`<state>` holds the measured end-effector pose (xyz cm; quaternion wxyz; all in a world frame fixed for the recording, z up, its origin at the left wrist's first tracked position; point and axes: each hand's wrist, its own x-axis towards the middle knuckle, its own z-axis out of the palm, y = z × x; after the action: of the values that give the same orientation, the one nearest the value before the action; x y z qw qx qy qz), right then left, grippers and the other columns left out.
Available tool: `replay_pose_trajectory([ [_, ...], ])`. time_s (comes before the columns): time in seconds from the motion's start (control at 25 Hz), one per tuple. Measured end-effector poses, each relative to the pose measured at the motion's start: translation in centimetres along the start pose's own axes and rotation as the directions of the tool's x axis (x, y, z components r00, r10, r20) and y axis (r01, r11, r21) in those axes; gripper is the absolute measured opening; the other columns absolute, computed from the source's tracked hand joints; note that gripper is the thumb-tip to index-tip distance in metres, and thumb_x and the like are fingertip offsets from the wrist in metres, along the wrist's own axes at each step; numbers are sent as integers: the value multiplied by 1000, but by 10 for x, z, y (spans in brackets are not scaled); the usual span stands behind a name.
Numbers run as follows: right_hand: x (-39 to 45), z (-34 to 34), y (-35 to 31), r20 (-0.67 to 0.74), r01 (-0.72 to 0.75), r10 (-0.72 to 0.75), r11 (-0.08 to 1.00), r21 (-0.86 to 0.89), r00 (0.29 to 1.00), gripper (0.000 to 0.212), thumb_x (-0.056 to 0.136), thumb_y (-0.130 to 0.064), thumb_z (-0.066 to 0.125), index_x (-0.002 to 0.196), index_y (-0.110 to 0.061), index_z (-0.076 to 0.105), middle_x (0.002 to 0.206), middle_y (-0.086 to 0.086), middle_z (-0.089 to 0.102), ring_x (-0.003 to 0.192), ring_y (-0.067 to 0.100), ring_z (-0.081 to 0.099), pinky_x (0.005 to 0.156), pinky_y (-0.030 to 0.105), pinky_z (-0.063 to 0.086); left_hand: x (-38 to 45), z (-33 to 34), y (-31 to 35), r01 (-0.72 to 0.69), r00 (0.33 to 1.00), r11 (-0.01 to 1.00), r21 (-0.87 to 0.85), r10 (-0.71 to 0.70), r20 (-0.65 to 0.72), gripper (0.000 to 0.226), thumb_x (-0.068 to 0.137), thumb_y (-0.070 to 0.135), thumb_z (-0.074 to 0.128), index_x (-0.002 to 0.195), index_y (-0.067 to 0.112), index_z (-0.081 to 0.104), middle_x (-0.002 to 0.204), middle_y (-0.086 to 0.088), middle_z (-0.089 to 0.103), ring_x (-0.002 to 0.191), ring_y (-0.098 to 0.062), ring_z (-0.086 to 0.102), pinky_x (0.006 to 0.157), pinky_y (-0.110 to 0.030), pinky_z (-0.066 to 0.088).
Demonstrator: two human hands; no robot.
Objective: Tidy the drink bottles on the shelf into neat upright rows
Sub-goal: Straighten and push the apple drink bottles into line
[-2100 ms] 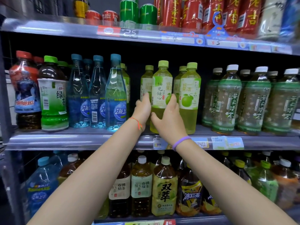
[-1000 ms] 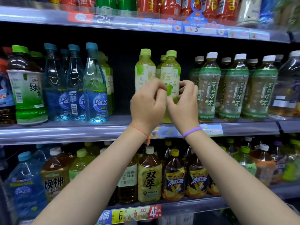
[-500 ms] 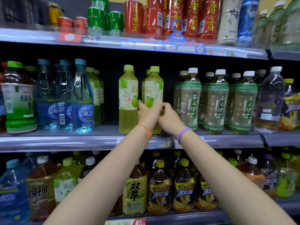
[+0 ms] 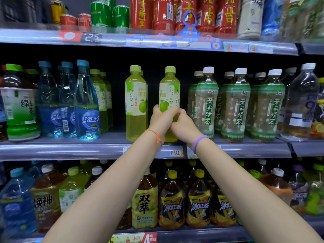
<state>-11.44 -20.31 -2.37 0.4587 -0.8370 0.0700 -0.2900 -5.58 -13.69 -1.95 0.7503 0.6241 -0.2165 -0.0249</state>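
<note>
Both hands met on one pomelo bottle [image 4: 169,88] at the front edge of the middle shelf [image 4: 70,149]. The left hand [image 4: 160,120] wrapped the bottle's lower body from the left, fingers curled across the label, an orange string [image 4: 155,134] at its wrist. The right hand [image 4: 183,124] closed on the same bottle from the right, its fingers touching those of the left, a purple band [image 4: 199,142] round the wrist. So the hands were together, both clamped on that bottle, which stood upright with its green cap up and its base on the shelf.

Just to its left, apart from it by a dark gap, stood a second pomelo bottle [image 4: 135,104], also upright, with another cap showing close behind it. To the right were jasmine tea bottles [image 4: 206,102] with white caps in upright rows, the nearest just beside the right hand. Further left stood blue water bottles [image 4: 86,102], then a green tea bottle [image 4: 20,104] near the left edge of the view.

A price tag [image 4: 175,152] reading 14.0 sat on the shelf lip below the held bottle, between the two forearms. The top shelf carried red bottles [image 4: 164,13] and green cans [image 4: 100,14]. The lower shelf held large iced tea bottles [image 4: 172,202] with yellow caps.
</note>
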Motion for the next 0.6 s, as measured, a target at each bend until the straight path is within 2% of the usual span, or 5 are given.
replay_pose_trajectory([
  [0.16, 1, -6, 5, -39, -24, 22, 998, -51, 999, 59, 89, -22, 65, 140, -12, 36, 131, 10, 56, 115, 25, 58, 94, 39, 52, -2, 9, 0, 6, 1000, 1000, -10, -6, 28, 64, 72, 25, 69, 133, 15, 50, 116, -4, 67, 105, -18, 64, 81, -29, 53],
  [0.32, -2, -8, 6, -27, -23, 22, 1000, -19, 999, 58, 91, -21, 65, 141, -13, 36, 126, 6, 58, 111, 22, 60, 86, 32, 52, -3, 11, 0, 33, 999, 999, 5, -34, 21, 72, 69, 32, 71, 135, 17, 44, 118, -6, 62, 108, -22, 63, 94, -41, 54],
  [0.44, -1, -5, 8, -19, -24, 24, 999, 21, 1000, 63, 89, -23, 67, 143, -14, 35, 127, 4, 60, 112, 20, 60, 92, 35, 53, 4, 10, -2, 47, 999, 995, 89, -47, -6, 100, 48, 50, 71, 139, 25, 39, 125, -3, 58, 114, -24, 58, 100, -46, 50],
  [0.6, 1, -1, 9, -35, -37, 37, 999, 10, 999, 67, 87, -23, 68, 145, -15, 34, 130, 5, 59, 116, 21, 59, 98, 40, 52, 6, 9, -2, 47, 999, 987, 153, -46, -13, 110, 40, 56, 68, 141, 24, 39, 128, -3, 56, 116, -25, 56, 103, -46, 48],
])
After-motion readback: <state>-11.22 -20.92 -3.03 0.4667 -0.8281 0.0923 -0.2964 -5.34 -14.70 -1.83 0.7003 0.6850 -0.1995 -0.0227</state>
